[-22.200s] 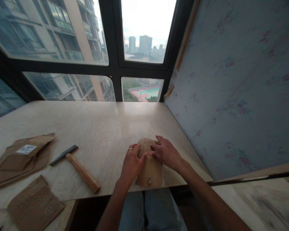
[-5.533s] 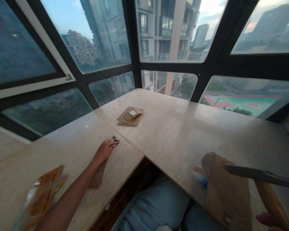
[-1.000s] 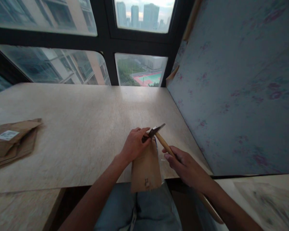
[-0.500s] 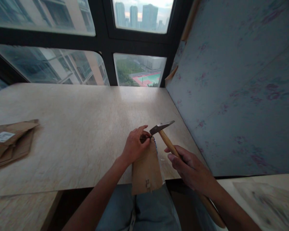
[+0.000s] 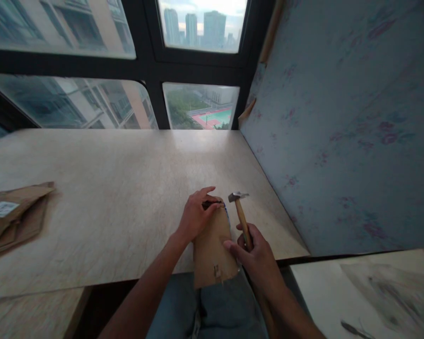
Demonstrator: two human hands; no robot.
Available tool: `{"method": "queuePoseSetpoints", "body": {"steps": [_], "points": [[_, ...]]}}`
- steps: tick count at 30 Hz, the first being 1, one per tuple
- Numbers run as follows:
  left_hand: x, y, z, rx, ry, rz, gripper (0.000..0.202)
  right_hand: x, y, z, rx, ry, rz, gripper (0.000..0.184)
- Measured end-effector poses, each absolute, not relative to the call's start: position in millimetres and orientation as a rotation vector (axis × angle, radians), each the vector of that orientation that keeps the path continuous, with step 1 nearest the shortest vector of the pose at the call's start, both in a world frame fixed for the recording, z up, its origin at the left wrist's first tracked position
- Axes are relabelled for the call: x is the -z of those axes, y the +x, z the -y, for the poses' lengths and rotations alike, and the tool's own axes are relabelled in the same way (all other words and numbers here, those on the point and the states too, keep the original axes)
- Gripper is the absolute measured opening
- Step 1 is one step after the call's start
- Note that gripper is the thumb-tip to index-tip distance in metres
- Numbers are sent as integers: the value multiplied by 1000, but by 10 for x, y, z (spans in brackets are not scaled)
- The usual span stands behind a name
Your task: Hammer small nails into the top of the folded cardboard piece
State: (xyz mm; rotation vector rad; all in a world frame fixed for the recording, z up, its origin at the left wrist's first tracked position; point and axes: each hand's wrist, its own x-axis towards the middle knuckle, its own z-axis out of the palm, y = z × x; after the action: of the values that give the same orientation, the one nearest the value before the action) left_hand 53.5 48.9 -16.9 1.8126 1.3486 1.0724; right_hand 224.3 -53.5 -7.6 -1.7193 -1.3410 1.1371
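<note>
From my head I look down at my two hands. My right hand (image 5: pixel 257 252) has its grip closed around the wooden handle of the hammer (image 5: pixel 243 219). Half a second ago the metal head was close to my left fingertips. Now it has moved away from them, out to the right, and there is a gap. It looks to me as if the hammer is not pushing on anything, so I take it that no hit is being made right now.

My right thumb has come in too. It was off to the side, and now it laps over the right edge of the brown cardboard (image 5: pixel 214 249) in this view. I can't tell if it is touching.

My left hand (image 5: pixel 196 212) has stayed at the far end of the cardboard. Its fingers are bent and its thumb is close to them, so that grip is almost closed. Something dark and thin shows by the tips, but it is too small for me to tell what it is, or if I have hold of it. To me, that means the spot is still being kept.

The cardboard sits at the near edge of the surface (image 5: pixel 127 188), its near end sticking out over my legs (image 5: pixel 229 306). A bit of blue (image 5: pixel 226 214) shows along its right side.
</note>
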Motion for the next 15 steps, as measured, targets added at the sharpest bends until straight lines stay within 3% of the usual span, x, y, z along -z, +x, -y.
{"method": "queuePoseSetpoints", "body": {"steps": [15], "points": [[226,520,-480,-1121,1834,-1350,43,114,2251,494,-1152,-1669,1294,40]]}}
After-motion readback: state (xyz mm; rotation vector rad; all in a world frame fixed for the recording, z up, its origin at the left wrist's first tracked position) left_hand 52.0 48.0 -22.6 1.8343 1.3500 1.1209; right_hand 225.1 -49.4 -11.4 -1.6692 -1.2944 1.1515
